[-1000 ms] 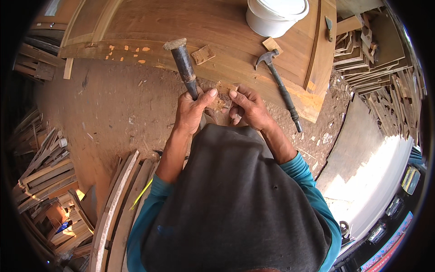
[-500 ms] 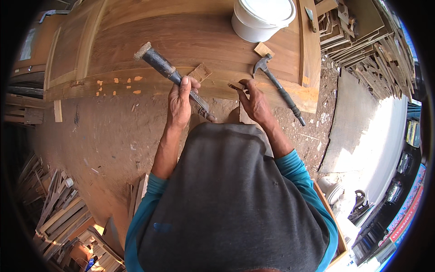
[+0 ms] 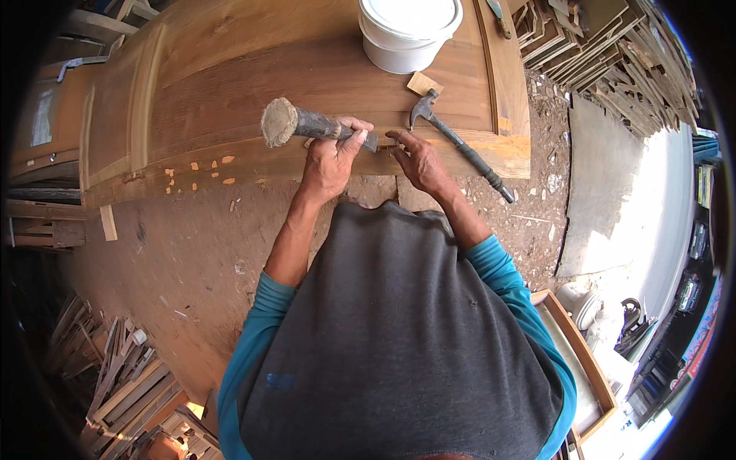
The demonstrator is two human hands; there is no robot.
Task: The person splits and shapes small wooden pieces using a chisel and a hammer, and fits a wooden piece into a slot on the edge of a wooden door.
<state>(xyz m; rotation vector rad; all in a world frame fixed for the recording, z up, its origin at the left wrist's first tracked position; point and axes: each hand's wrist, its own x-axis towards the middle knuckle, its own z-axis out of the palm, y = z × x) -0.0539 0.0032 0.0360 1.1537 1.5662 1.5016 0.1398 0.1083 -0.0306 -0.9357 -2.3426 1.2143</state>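
My left hand (image 3: 331, 162) is closed round a chisel (image 3: 313, 125) with a dark handle and a pale, battered butt. The butt tilts up to the left, and the short visible end of the blade points right. Facing that tip, my right hand (image 3: 423, 162) pinches a small brown piece of wood (image 3: 389, 146), partly hidden by the fingers. Whether blade and wood touch, I cannot tell. Both hands are at the near edge of a wooden door panel (image 3: 261, 84). A claw hammer (image 3: 464, 147) lies on the panel right of my right hand, its handle overhanging the edge.
A white lidded bucket (image 3: 410, 46) stands on the panel, with a small wood block (image 3: 422, 83) before it. A putty knife (image 3: 501, 21) rests at the far right. Stacked boards (image 3: 613, 61) are beyond; wood offcuts (image 3: 130, 379) lie lower left. A wooden drawer-like frame (image 3: 586, 360) is at my right.
My left hand has moved right and turned the chisel, bringing its blade close to the piece in my right hand. The view has shifted, so bucket and hammer appear farther left.
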